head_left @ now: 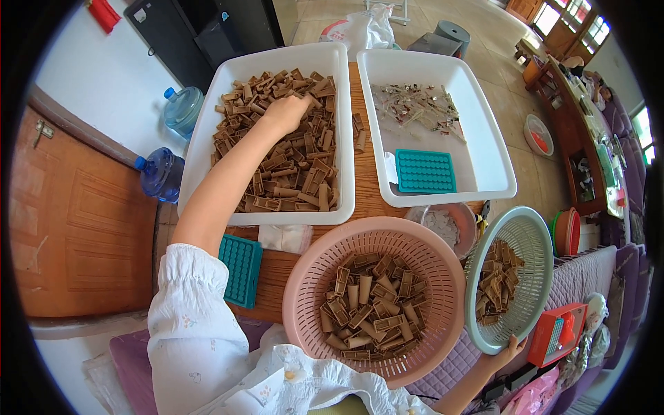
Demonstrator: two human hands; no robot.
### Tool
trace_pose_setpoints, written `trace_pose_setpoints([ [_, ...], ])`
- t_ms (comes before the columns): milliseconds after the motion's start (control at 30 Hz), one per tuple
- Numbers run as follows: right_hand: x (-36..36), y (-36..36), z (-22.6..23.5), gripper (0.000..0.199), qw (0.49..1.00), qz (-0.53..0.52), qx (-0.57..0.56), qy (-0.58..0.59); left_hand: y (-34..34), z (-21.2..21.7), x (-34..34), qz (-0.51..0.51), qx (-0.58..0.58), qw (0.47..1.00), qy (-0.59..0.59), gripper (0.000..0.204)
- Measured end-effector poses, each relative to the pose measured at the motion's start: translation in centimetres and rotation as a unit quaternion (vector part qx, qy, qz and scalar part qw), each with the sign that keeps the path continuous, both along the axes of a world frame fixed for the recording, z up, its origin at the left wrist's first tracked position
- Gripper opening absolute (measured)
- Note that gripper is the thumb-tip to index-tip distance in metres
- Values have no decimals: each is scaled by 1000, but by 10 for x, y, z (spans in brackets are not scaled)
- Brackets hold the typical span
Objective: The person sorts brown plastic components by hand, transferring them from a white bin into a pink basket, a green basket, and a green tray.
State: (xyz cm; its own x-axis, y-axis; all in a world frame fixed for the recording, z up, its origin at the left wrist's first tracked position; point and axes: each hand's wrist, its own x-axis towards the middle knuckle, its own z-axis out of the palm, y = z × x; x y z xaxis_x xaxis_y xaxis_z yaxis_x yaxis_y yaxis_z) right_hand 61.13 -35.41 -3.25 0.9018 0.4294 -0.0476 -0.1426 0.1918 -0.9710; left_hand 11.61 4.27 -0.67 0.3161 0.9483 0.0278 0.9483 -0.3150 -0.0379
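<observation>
A home with a workspace — purple sofa (628, 266), wooden door (90, 228), tub (346, 124) of brown parts (311, 190).

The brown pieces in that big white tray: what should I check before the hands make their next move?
1. Left hand among the brown pieces in the left white tray: ok.
2. Left hand gripping a piece: cannot tell, its fingertips are hidden.
3. Right hand at the green basket's rim: ok.
4. Pink basket holding similar pieces: ok.
5. Every piece inside a container: not ok, a few loose pieces lie between the white trays.
</observation>
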Motion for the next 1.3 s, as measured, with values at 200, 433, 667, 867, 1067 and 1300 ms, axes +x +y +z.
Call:
trace_pose_setpoints([
  [200, 1, -1, -1, 49, 1000, 3, 9, 4, 2, 4, -2, -22, -9, 999, 21, 27],
  [433, 1, 0, 0, 48, 1000, 7, 18, 9, 17, 20, -10, 59, 13, 988, -146, 28],
  [667, 2, -2, -4, 48, 1000, 3, 14, 6, 34, 15, -19, -18, -40, 998, 46, 27],
  [867, -5, -2, 3, 47, 1000, -10, -2, 11, 50, 28, -2, 100, 33, 994, -22, 24],
  [1067, -5, 0, 2, 48, 1000, -4, 9, 13, 81, 7, 4, 105, 32, 985, -132, 25],
  [1300, -13, 3, 11, 51, 1000, -12, -19, 4, 93, -18, 21, 90, -17, 989, -120, 33],
])
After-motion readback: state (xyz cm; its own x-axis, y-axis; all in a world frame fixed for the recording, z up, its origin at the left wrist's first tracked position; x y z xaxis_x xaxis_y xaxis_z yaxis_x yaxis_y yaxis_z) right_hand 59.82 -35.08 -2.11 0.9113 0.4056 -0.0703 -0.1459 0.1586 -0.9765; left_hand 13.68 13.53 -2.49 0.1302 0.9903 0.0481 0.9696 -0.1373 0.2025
